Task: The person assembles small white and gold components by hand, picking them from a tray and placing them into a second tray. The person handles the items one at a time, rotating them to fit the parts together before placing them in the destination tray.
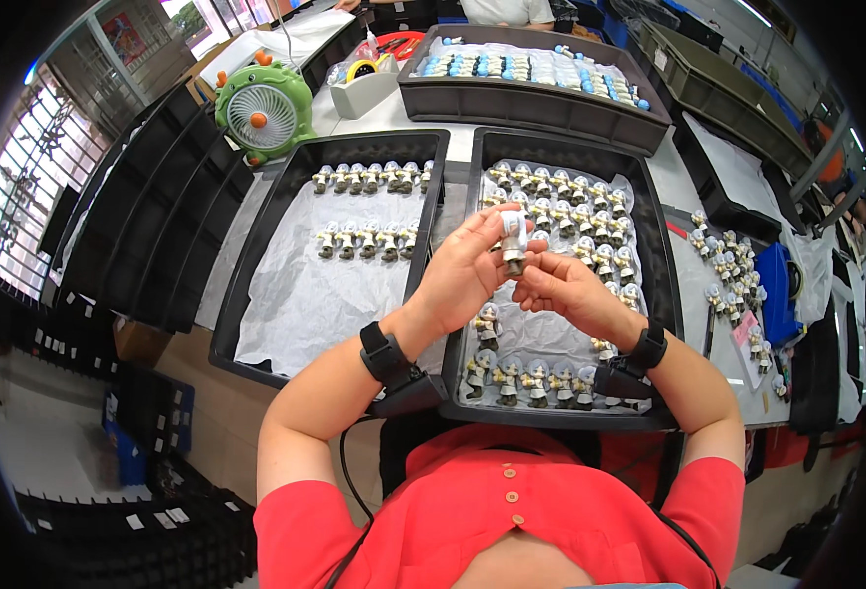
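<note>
The right tray (pixel 665 294) carries many figurines (pixel 537 383), the left tray (pixel 269 245) just two short rows (pixel 367 240), so work looks partway, as left hand (pixel 460 267) and right hand (pixel 572 291) grip a single figurine (pixel 514 245) above the right tray!

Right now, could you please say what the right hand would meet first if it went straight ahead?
The right hand would probably meet the small figure first, then the left hand; depth is unclear.

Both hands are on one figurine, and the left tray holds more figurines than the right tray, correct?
No: the head view shows the right tray holding more figurines than the left tray. Left hand and right hand are on one held figurine.
</note>
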A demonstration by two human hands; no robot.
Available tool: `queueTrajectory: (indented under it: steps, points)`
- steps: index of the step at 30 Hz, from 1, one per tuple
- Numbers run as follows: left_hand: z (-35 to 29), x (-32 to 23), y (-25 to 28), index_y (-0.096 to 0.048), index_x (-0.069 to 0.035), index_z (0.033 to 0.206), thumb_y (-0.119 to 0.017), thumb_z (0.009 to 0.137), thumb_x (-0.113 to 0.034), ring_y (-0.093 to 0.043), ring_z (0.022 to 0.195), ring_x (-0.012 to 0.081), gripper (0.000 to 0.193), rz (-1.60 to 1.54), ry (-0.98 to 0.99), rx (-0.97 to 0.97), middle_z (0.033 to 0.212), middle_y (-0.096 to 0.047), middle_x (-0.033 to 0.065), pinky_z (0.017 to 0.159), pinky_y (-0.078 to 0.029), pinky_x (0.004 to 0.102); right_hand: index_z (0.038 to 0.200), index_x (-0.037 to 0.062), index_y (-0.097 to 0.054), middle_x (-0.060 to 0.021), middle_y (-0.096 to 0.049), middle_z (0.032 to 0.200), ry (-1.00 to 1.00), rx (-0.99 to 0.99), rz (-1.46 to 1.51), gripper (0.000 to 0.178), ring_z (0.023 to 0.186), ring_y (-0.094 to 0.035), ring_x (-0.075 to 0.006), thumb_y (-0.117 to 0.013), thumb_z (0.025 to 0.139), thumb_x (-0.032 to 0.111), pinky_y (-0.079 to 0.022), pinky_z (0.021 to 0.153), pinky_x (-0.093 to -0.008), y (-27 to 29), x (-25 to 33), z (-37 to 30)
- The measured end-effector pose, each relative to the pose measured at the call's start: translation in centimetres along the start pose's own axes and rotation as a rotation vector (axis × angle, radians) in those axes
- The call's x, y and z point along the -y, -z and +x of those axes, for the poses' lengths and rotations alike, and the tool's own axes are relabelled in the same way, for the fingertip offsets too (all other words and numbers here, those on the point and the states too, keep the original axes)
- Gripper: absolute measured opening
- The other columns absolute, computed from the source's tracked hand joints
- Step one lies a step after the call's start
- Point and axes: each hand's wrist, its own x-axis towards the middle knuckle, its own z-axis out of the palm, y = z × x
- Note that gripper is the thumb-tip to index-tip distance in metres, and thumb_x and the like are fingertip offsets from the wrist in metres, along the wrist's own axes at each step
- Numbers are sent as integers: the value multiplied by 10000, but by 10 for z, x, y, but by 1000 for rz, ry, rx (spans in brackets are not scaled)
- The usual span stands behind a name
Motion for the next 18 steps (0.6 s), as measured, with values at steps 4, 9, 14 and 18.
queueTrajectory:
  steps: [4,9,14,18]
  points:
    - [-3,3,-5,-385,-44,1301,-446,970,-239,-572,1061,232,389,254,-4,-7,1163,-551,123,873,-484,361,1069,69,-567,-13,-613,883,40,3,-76,340,782,-566,-64,-630,875,341,-461,739,-213,-1,2,0]
    - [-5,-1,-13,-336,-62,1357,-396,981,-272,-569,1075,237,435,108,21,4,1205,-537,138,881,-466,359,1141,56,-551,4,-594,920,97,-2,-120,370,819,-557,-67,-641,872,294,-459,756,-230,-2,6,-3]
    - [-5,-5,-9,-312,-78,1388,-344,975,-275,-571,1076,240,459,117,45,47,1265,-521,129,893,-457,392,1231,31,-511,2,-585,1001,143,2,-148,430,885,-553,-70,-638,879,243,-462,788,-241,-6,7,-2]
    - [-4,-5,-6,-308,-87,1396,-313,978,-290,-567,1080,247,465,93,66,61,1275,-518,126,898,-453,394,1232,21,-511,-4,-589,1011,168,-22,-204,430,888,-553,-67,-636,881,236,-458,795,-235,-3,5,-2]
